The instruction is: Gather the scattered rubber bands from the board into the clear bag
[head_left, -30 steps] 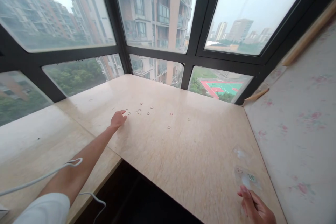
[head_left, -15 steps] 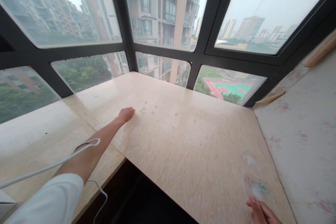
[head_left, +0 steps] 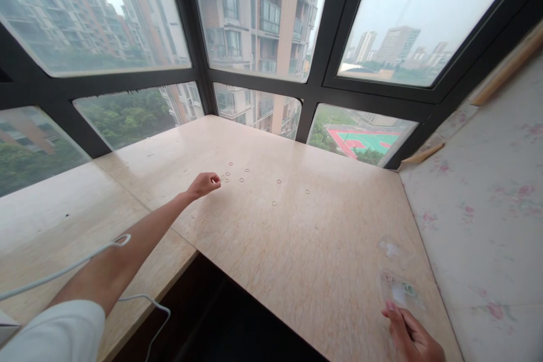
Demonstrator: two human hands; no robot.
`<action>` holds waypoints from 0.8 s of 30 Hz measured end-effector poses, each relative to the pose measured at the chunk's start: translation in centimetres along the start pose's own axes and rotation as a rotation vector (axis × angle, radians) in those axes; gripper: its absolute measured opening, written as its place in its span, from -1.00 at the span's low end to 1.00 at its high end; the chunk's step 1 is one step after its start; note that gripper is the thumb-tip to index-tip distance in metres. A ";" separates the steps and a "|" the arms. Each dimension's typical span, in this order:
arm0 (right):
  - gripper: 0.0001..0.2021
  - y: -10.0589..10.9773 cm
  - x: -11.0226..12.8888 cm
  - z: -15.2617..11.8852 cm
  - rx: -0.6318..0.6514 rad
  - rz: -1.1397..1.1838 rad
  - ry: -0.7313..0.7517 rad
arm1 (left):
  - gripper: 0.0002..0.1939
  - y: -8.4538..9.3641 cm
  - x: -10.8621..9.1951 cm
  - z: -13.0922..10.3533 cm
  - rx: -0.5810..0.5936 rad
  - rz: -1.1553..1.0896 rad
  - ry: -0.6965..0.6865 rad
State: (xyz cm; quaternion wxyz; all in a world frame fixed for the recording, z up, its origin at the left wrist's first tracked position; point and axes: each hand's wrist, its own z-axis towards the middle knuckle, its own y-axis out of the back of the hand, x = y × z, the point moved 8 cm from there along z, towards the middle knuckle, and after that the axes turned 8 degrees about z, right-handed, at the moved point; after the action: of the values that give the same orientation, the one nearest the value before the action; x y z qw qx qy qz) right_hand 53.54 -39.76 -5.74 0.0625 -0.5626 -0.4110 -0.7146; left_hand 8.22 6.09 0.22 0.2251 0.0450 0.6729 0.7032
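Note:
My left hand (head_left: 205, 184) is closed, low over the stone counter, just left of a cluster of small thin rings (head_left: 227, 174). What its curled fingers hold, if anything, is too small to name. More rings lie apart to the right, among them a reddish one (head_left: 279, 181) and a pale one (head_left: 307, 192). At the lower right, my right hand (head_left: 409, 332) is pinched closed beside a clear plastic bag (head_left: 397, 288) with reddish and green rings in it. Whatever lies between its fingertips cannot be made out.
The counter (head_left: 271, 254) runs to dark-framed windows. Another clear piece of plastic (head_left: 389, 247) lies beyond the bag. A white cable (head_left: 63, 270) crosses my left forearm. A dark gap (head_left: 229, 322) opens below the counter's front edge. Flowered wall (head_left: 483, 226) at right.
My left hand has moved slightly right, closer to the ring cluster, and its fingers have turned. More of my right hand shows. The whole view has shifted a little.

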 end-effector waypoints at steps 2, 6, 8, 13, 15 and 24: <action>-0.48 0.0 0.5 -0.1 -0.001 0.016 0.019 | -0.73 0.0 -1.7 -0.8 -0.003 -0.183 0.022; -0.47 -0.2 1.5 -0.5 0.006 0.055 0.047 | -0.73 -0.4 -6.1 -2.4 0.038 -0.751 0.069; -0.47 -0.3 1.6 -0.6 0.014 0.072 0.047 | -0.76 -0.5 -9.1 -3.1 0.097 -0.916 0.028; -0.48 -0.6 1.3 -0.5 0.043 0.131 0.043 | -0.80 -0.9 -16.7 -4.2 0.239 -1.060 -0.108; -0.49 -0.8 1.2 -0.5 0.060 0.165 0.049 | -0.80 -1.2 -19.8 -4.5 0.285 -1.061 -0.163; -0.57 -0.7 2.0 -0.5 0.064 0.213 0.122 | -0.80 -4.1 -34.6 -7.2 0.461 -0.966 -0.383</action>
State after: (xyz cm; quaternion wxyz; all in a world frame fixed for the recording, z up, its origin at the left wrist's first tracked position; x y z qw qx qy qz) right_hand 52.06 -38.84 -4.46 0.1808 -0.5561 -0.3668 -0.7235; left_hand 37.56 -13.67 3.88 0.6236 -0.0931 0.7002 0.3348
